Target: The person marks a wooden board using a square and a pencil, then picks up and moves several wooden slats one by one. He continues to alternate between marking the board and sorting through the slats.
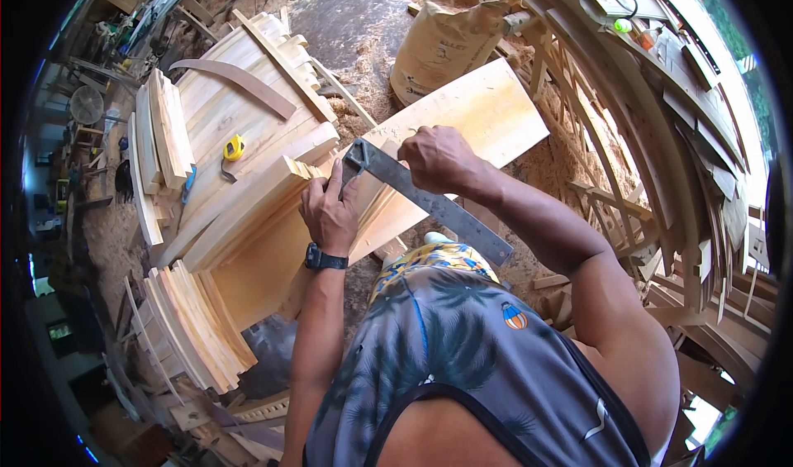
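Note:
A metal square (446, 212) with a dark stock and a long grey blade lies across the wooden board stack (376, 207) in front of me. My left hand (329, 211), a watch on its wrist, grips the stock end, index finger stretched along it and thumb pressed close. Just past the blade, my right hand (436, 159) is closed in a pinch low over the wood. What it pinches is hidden by the fingers. Beneath it a wide pale plank (487, 107) reaches away to the upper right.
A yellow tape measure (235, 147) and a curved wooden strip (239, 84) lie on joined boards at left. A full brown sack (446, 50) stands beyond the plank. Curved timber pieces (661, 128) are stacked at right. Sawdust covers the ground.

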Available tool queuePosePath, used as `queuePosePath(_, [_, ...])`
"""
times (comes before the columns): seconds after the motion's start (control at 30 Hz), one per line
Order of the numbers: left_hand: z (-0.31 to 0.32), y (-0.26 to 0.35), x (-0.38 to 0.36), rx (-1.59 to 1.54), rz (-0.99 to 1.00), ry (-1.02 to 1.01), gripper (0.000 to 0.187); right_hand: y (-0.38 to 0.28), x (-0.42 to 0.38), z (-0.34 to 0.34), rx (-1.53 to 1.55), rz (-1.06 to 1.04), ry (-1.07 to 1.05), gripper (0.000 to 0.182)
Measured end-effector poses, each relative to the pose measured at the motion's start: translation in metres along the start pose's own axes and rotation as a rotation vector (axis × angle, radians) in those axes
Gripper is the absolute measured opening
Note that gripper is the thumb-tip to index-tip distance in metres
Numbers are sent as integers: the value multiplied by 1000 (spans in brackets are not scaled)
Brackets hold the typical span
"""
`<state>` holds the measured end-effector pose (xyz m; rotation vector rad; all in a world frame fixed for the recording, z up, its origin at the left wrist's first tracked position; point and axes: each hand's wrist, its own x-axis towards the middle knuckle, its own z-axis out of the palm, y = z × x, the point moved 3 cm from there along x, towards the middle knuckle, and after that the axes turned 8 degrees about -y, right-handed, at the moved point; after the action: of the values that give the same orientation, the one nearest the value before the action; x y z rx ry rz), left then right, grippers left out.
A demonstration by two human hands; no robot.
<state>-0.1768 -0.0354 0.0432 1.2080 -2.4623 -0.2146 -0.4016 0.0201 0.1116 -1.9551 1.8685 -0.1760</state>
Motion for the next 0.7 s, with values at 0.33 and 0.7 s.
queuePosePath(0.33, [-1,-1,0,-7,-59,29,47,22,-71,42,737,296,-81,35])
queuePosePath(0.7, [-51,13,-65,-83,-163,71,52,46,-81,35,1136,486,235,38])
